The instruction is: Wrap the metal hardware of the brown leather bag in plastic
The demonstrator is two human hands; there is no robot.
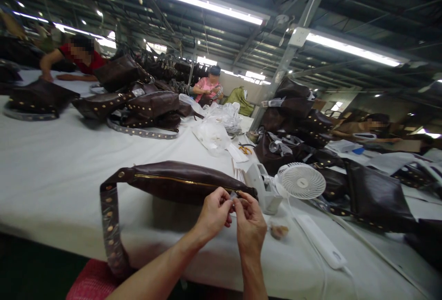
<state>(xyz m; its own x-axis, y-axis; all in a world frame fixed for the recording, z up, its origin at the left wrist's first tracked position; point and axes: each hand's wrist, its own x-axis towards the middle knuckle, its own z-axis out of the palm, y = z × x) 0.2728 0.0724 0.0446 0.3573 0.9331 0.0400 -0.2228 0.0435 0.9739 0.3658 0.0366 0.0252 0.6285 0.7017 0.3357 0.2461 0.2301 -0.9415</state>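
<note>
A dark brown leather bag (172, 184) with a gold zipper along its top lies on the white table (51, 171) in front of me. Its studded strap (109, 226) hangs over the near table edge. My left hand (214, 212) and my right hand (249, 224) meet at the bag's right end, fingers pinched together at the end of the zipper. What sits between the fingertips is too small to make out.
A small white fan (301, 181) and a white power strip (321, 241) stand right of my hands. Several more brown studded bags (148, 106) and plastic bags (217, 127) lie further back. Other people work at the far left, centre and right.
</note>
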